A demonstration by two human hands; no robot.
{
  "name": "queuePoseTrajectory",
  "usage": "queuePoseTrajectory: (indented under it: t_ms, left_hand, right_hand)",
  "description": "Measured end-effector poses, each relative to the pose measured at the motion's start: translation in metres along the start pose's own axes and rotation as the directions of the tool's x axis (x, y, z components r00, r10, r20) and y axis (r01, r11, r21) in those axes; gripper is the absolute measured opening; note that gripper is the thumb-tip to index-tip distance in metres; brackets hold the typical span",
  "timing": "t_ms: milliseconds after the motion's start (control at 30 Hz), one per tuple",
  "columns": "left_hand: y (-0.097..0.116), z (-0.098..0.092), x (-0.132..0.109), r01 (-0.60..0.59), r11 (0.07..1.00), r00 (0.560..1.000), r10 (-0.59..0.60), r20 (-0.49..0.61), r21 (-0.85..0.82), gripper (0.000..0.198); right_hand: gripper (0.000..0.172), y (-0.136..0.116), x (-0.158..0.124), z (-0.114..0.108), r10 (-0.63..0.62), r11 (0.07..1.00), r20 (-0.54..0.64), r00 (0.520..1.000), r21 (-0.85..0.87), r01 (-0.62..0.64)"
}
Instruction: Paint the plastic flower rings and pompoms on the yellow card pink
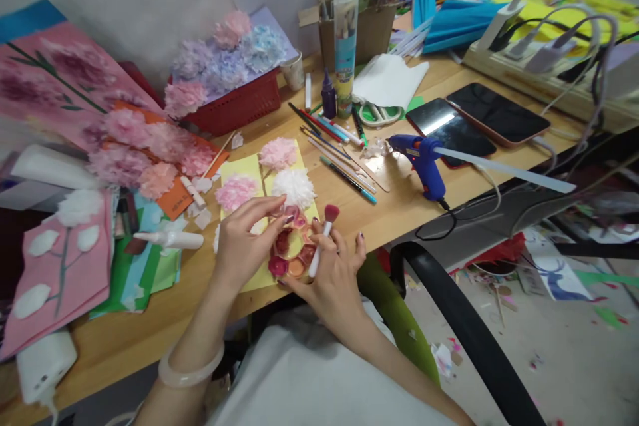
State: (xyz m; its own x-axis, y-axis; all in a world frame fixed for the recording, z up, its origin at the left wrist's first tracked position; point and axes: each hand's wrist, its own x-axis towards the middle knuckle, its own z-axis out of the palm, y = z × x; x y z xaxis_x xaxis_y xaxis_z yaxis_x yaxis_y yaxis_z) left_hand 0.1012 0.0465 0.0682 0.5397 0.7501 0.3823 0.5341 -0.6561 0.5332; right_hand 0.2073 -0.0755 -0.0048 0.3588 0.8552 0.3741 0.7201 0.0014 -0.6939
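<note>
In the head view, my left hand (242, 239) is closed on the far-left rim of a flower-shaped palette (305, 251) with red, pink and orange wells around a yellowish middle. My right hand (337, 276) holds a brush (322, 243) with a white handle and red bristles pointing up and away; its thumb also touches the palette's near edge. Just beyond the palette lies a white paper flower (293, 188) on yellow paper (257, 283). Two pink paper flowers, one farther back (277, 153) and one to the left (236, 192), rest there too.
A blue glue gun (419, 161) with a long glue stick lies right, by two phones (499, 113). Pens and brushes (344, 153) lie mid-table. A red basket (239, 106) of paper flowers stands behind. A white squeeze bottle (172, 239) lies left; a chair armrest (464, 326) is near right.
</note>
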Motion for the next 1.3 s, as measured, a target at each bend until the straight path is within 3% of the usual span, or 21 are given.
queuePoseTrajectory:
  t_ms: [133, 367, 633, 833, 1067, 1133, 1300]
  left_hand:
    - [0.000, 0.006, 0.000, -0.098, 0.995, 0.992, 0.096, 0.081, 0.013, 0.018]
    - [-0.005, 0.013, 0.001, -0.094, 0.994, 0.982, 0.101, 0.161, -0.052, 0.018]
    - [-0.011, -0.002, 0.007, 0.038, 0.994, 0.999, -0.039, -0.007, -0.106, 0.023]
    - [-0.009, 0.008, 0.004, -0.105, 0.992, 0.979, 0.116, 0.169, -0.071, 0.017]
    - [-0.011, 0.012, 0.005, -0.165, 0.985, 0.957, 0.174, 0.232, -0.055, 0.023]
    - [-0.011, 0.008, 0.005, -0.151, 0.987, 0.965, 0.158, 0.212, -0.047, 0.023]
    - [-0.010, 0.000, 0.002, -0.061, 0.998, 0.998, 0.062, 0.032, -0.023, 0.025]
  right_hand:
    - [0.055, -0.001, 0.001, 0.000, 0.012, 1.000, 0.004, 1.000, 0.006, -0.012]
    - [0.055, 0.000, 0.000, 0.003, 0.001, 0.999, -0.029, 1.000, -0.036, -0.002]
    - [0.060, -0.001, 0.000, 0.001, 0.027, 1.000, 0.003, 1.000, 0.002, -0.027]
    - [0.062, -0.001, -0.001, 0.003, 0.027, 1.000, -0.018, 0.999, -0.008, -0.027]
    - [0.065, 0.000, 0.000, 0.002, 0.029, 0.999, -0.021, 0.999, 0.029, -0.029]
    - [0.062, 0.000, 0.001, 0.001, 0.036, 0.999, -0.020, 0.999, 0.039, -0.035]
    - [0.058, -0.001, 0.002, 0.000, 0.049, 0.997, -0.009, 0.999, 0.052, -0.048]
